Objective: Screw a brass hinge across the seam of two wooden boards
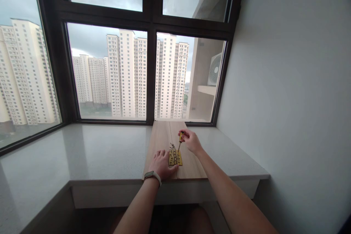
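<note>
A small yellow circuit board (179, 161) with dark parts and a metallic strip down its middle lies on a pale wooden board (161, 135). Against its left side and lower edge rests my left hand (162, 164), palm down, fingers and thumb spread. My right hand (192, 142) is closed round the yellow-and-black handle of a screwdriver (181, 136). Its thin shaft slants down, with the tip at the upper right part of the circuit board; whether it sits in a screw is too small to tell. Thin dark pieces (172, 146) stick up at the board's top edge.
The wooden board lies on a pale stone windowsill (115, 153) whose front edge is near me. Dark window frames (150, 80) rise behind it, with tall buildings outside. A white wall (274, 80) bounds the right side. A watch (152, 176) is on my left wrist.
</note>
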Tool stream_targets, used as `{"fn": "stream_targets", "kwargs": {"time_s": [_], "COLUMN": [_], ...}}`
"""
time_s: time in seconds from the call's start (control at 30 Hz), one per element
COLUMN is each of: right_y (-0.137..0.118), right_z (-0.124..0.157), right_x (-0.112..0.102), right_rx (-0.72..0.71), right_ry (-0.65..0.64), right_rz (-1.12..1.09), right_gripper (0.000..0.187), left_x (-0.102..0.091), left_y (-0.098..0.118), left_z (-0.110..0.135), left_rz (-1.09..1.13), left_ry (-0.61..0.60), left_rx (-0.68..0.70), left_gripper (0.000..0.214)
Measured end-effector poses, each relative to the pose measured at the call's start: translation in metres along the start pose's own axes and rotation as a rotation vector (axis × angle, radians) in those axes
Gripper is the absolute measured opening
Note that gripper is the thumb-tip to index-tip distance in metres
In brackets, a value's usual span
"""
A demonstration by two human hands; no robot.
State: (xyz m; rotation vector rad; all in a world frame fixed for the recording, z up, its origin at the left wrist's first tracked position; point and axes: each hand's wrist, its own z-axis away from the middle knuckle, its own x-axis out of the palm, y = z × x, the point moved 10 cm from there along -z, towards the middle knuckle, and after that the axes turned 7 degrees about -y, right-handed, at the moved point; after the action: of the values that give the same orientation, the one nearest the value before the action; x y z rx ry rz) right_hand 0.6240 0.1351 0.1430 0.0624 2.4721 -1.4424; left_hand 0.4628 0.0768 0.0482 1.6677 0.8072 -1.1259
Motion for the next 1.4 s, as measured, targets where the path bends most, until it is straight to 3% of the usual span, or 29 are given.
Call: {"fn": "stream_targets", "kwargs": {"time_s": [0.3,0.53,0.73,1.0,1.4], "right_y": [-0.008,-0.012,-0.012,-0.004,0.004], "right_z": [0.017,0.006,0.005,0.003,0.006], "right_x": [-0.004,0.004,0.001,0.0,-0.008], "right_rx": [-0.054,-0.034,0.007,0.009,-0.043], "right_ry": [0.199,-0.001,-0.071,-0.062,0.039], "right_rz": [0.148,0.089,-0.045,-0.052,0.035], "right_gripper": [0.03,0.031,0.028,0.04,0.039], "left_x": [0.0,0.002,0.003,0.003,0.003], "left_y": [0.0,-0.001,-0.003,-0.002,-0.002], "left_z": [-0.001,-0.002,-0.004,-0.003,-0.003], "left_rz": [0.005,0.003,0.0,-0.018,-0.012], "left_ry": [0.015,0.004,0.011,0.032,0.029], "left_rx": [0.028,0.011,0.015,0.025,0.027], "left_gripper": [0.084,0.084,0.085,0.083,0.084]}}
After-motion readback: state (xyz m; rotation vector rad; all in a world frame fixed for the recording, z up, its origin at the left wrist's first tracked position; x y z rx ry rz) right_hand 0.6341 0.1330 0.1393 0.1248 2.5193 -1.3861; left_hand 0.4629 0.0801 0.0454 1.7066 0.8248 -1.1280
